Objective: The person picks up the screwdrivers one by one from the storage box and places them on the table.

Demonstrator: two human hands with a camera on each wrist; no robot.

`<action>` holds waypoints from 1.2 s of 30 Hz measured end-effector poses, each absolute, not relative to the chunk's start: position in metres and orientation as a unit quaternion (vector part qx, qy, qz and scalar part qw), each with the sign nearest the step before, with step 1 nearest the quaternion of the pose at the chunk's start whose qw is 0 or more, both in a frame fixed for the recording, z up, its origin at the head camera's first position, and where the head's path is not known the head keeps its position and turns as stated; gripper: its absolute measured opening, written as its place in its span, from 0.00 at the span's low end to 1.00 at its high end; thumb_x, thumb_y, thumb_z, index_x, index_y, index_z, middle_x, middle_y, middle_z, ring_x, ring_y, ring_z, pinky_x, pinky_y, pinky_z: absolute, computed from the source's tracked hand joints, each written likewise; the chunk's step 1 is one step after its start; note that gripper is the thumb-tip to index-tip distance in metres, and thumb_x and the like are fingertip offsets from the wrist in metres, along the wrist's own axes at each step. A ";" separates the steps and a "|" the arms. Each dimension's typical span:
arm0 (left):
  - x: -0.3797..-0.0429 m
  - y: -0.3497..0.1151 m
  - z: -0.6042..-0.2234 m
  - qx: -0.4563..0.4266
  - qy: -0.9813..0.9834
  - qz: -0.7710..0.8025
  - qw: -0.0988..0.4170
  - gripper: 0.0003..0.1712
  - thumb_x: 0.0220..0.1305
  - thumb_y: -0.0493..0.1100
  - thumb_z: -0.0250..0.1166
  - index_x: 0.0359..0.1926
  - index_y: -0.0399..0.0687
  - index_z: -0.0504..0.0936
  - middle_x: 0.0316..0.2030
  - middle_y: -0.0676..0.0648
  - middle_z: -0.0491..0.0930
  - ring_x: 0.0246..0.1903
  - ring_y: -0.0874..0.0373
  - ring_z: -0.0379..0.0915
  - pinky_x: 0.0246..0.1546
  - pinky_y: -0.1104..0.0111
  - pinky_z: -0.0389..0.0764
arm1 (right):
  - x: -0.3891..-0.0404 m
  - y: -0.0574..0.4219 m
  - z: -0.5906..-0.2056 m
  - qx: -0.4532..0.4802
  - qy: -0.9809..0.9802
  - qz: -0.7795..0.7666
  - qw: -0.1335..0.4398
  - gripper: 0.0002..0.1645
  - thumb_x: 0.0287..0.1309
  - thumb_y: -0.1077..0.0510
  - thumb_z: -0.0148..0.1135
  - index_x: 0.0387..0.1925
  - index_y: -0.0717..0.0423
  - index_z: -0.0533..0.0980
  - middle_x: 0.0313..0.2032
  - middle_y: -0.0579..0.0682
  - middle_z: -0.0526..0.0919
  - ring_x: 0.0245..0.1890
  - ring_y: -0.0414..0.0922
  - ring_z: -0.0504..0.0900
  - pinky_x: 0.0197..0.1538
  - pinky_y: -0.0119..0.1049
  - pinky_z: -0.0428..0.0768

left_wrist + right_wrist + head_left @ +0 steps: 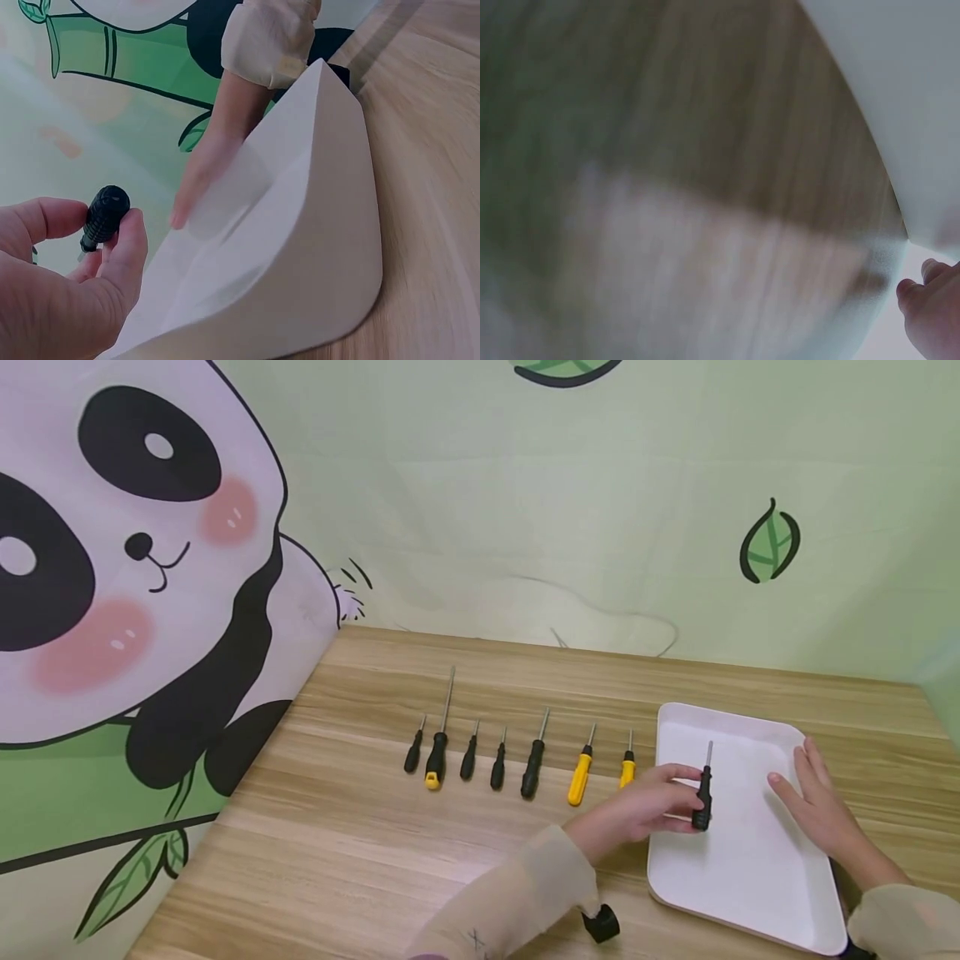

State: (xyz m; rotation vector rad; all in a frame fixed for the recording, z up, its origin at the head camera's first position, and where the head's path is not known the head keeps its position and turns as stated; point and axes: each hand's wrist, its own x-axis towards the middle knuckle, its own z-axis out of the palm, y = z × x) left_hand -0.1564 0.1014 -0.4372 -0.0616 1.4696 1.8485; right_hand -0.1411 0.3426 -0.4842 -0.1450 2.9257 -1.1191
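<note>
My left hand [660, 802] pinches a small black screwdriver [702, 797] by its handle, over the left part of a white tray [750, 893]. The screwdriver's thin shank points to the far side. In the left wrist view, thumb and fingers grip the ribbed black handle [106, 214] from both sides. At the tray's right wall is my right hand [821, 806], its fingers extended along the rim and the thumb over the inside. Only part of the right hand [937, 311] shows in the right wrist view, beside the pale tray wall [900, 90].
Left of the tray, a row of screwdrivers lies on the wooden table [300, 860]: several black ones, one long black-and-yellow screwdriver [437, 760], and two yellow screwdrivers [580, 777], the right one partly behind my left hand. A panda-printed cloth [525, 527] hangs behind.
</note>
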 end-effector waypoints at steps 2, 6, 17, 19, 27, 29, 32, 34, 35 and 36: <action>-0.157 0.098 -0.437 -0.021 0.580 0.720 0.382 0.16 0.54 0.29 0.56 0.44 0.48 0.73 0.31 0.45 0.76 0.30 0.54 0.74 0.43 0.53 0.75 | -0.141 0.342 -0.484 -0.047 0.933 -0.357 0.002 0.41 0.65 0.49 0.35 0.61 0.77 0.33 0.65 0.66 0.24 0.63 0.64 0.25 0.58 0.66 0.32; -0.159 0.091 -0.437 -0.014 0.585 0.713 0.385 0.17 0.54 0.29 0.56 0.45 0.48 0.72 0.32 0.45 0.76 0.31 0.54 0.73 0.43 0.54 0.75 | -0.141 0.342 -0.483 -0.046 0.933 -0.356 0.003 0.41 0.65 0.49 0.35 0.61 0.77 0.33 0.65 0.66 0.24 0.64 0.64 0.25 0.58 0.66 0.32; -0.163 0.072 -0.440 0.009 0.607 0.693 0.389 0.19 0.54 0.29 0.55 0.48 0.45 0.71 0.31 0.49 0.73 0.28 0.58 0.71 0.39 0.60 0.78 | -0.142 0.344 -0.486 -0.040 0.935 -0.351 0.014 0.42 0.65 0.48 0.35 0.61 0.75 0.32 0.65 0.64 0.23 0.63 0.63 0.24 0.57 0.66 0.32; -0.164 0.068 -0.441 0.008 0.613 0.689 0.387 0.19 0.54 0.30 0.55 0.48 0.45 0.71 0.31 0.49 0.73 0.28 0.58 0.71 0.38 0.61 0.79 | -0.142 0.344 -0.485 -0.040 0.936 -0.350 0.014 0.42 0.65 0.48 0.35 0.62 0.75 0.32 0.65 0.64 0.23 0.63 0.63 0.24 0.57 0.66 0.32; -0.168 0.058 -0.444 0.004 0.617 0.689 0.381 0.20 0.54 0.29 0.55 0.49 0.43 0.70 0.32 0.48 0.73 0.28 0.57 0.71 0.40 0.58 0.78 | -0.142 0.345 -0.485 -0.040 0.936 -0.348 0.019 0.42 0.65 0.48 0.35 0.62 0.74 0.32 0.65 0.64 0.22 0.63 0.64 0.24 0.56 0.67 0.32; -0.169 0.055 -0.445 0.007 0.621 0.686 0.380 0.20 0.54 0.29 0.55 0.50 0.43 0.70 0.34 0.48 0.74 0.28 0.58 0.71 0.39 0.59 0.78 | -0.142 0.345 -0.484 -0.040 0.936 -0.350 0.018 0.42 0.65 0.48 0.35 0.62 0.75 0.32 0.65 0.64 0.22 0.63 0.64 0.24 0.56 0.67 0.32; -0.171 0.051 -0.446 0.009 0.623 0.685 0.378 0.20 0.54 0.29 0.55 0.50 0.43 0.70 0.36 0.47 0.74 0.29 0.57 0.72 0.39 0.59 0.79 | -0.142 0.344 -0.484 -0.041 0.935 -0.351 0.017 0.42 0.65 0.48 0.35 0.61 0.75 0.32 0.65 0.64 0.22 0.63 0.64 0.24 0.56 0.67 0.32; -0.172 0.047 -0.447 0.013 0.624 0.683 0.378 0.21 0.54 0.28 0.54 0.51 0.42 0.69 0.36 0.47 0.74 0.30 0.58 0.71 0.38 0.59 0.79 | -0.142 0.344 -0.483 -0.040 0.935 -0.351 0.018 0.42 0.65 0.47 0.35 0.61 0.75 0.32 0.65 0.64 0.22 0.63 0.64 0.24 0.56 0.67 0.32; -0.173 0.046 -0.447 0.014 0.625 0.683 0.377 0.22 0.54 0.28 0.54 0.52 0.42 0.69 0.36 0.47 0.73 0.30 0.58 0.71 0.38 0.59 0.79 | -0.142 0.344 -0.483 -0.040 0.936 -0.351 0.018 0.42 0.65 0.47 0.35 0.61 0.75 0.32 0.65 0.64 0.22 0.63 0.64 0.24 0.56 0.67 0.32; -0.174 0.044 -0.447 0.015 0.625 0.683 0.377 0.22 0.54 0.28 0.54 0.52 0.42 0.69 0.36 0.47 0.73 0.30 0.58 0.71 0.37 0.60 0.79 | -0.142 0.344 -0.483 -0.040 0.936 -0.351 0.018 0.42 0.65 0.47 0.35 0.61 0.75 0.32 0.65 0.64 0.22 0.63 0.64 0.24 0.56 0.67 0.32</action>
